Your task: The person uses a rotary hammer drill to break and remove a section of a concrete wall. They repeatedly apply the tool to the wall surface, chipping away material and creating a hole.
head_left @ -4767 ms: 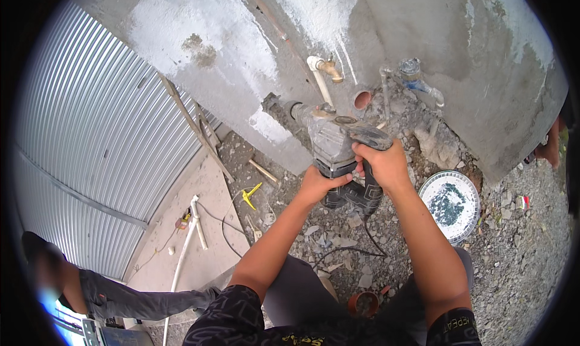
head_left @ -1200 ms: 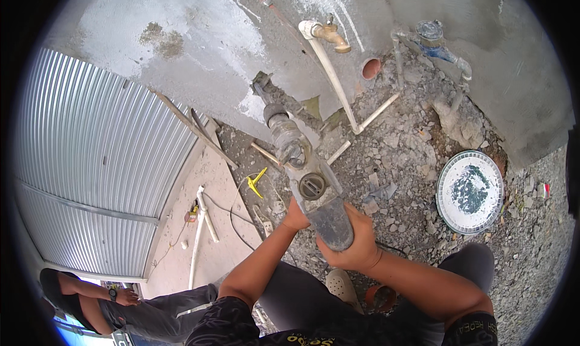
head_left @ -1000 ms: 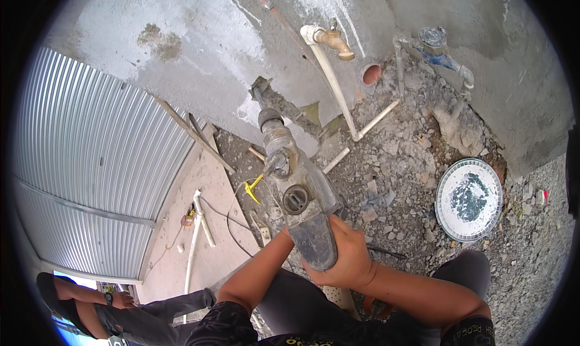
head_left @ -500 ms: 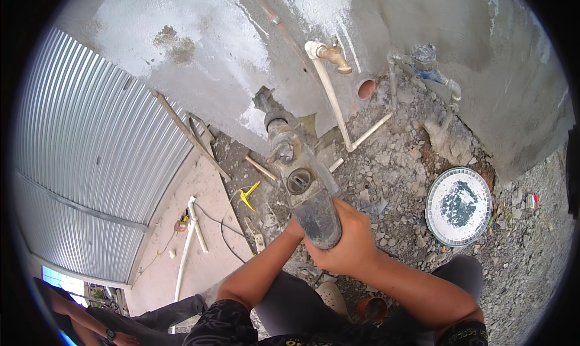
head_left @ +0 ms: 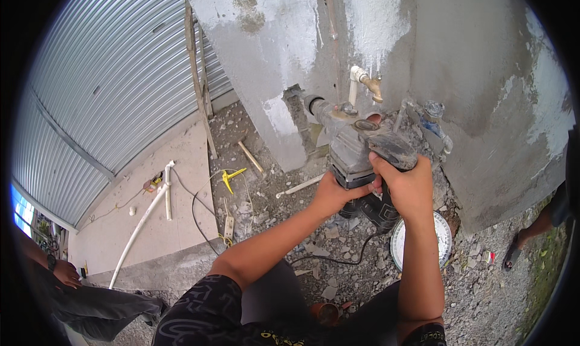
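Observation:
A dusty rotary hammer [head_left: 350, 150] is held in front of me, tilted, its chuck end toward the wall at the upper left. My left hand [head_left: 342, 190] wraps the underside of its body. My right hand [head_left: 409, 186] grips the rear end, thumb up on the dark housing [head_left: 396, 151]. Its black lower part and cord [head_left: 338, 262] hang below my hands. Close to the chuck is a chipped hole [head_left: 294, 99] in the grey plastered wall [head_left: 272, 74]; whether a bit reaches into it I cannot tell.
Beyond the hammer are a brass tap [head_left: 373, 87] and a water meter [head_left: 432, 110]. A white bucket lid [head_left: 443, 240] lies on rubble. At left lie a hammer [head_left: 251, 159], a yellow tool [head_left: 231, 178], a power strip [head_left: 229, 228] and white pipes [head_left: 142, 225]. People stand at both edges.
The rotary hammer has swung, its rear end going right and up, and the chuck has shifted from the hole. The view has turned too. A person's leg now shows at the right.

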The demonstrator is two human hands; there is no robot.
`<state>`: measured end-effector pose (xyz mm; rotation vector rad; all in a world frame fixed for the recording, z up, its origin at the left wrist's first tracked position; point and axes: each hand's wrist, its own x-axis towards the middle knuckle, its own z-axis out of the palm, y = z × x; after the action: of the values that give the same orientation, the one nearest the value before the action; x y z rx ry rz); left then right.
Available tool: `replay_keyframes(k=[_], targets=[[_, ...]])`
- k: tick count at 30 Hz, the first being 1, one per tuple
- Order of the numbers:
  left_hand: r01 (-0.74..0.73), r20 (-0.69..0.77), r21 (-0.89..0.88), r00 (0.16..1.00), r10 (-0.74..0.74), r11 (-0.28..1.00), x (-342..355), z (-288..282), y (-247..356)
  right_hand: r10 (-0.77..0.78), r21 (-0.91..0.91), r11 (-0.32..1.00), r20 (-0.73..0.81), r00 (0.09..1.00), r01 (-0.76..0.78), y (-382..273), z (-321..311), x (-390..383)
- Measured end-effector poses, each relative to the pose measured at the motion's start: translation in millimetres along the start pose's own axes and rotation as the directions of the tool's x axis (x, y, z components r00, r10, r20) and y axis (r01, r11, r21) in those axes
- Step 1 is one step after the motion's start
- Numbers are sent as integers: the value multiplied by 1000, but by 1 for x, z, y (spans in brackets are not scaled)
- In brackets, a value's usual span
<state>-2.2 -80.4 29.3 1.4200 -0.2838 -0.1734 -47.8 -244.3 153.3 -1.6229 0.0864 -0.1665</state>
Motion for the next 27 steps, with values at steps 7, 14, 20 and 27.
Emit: replay_keyframes(k=[7,14,20,27], targets=[[-94,-108,-286,992,66,954,27,21,75,-105,-216,965,214,971,152,-115,23,56],[-312,-215,-511,948,233,801,72,30,99,-118,-508,821,297,948,262,-185,57,102],[-293,-189,-645,956,224,706,85,32,105,-148,-660,692,267,952,293,-202,75,104],[-345,-248,-648,939,240,679,92,35,106,24,-636,746,320,947,196,-211,88,123]])
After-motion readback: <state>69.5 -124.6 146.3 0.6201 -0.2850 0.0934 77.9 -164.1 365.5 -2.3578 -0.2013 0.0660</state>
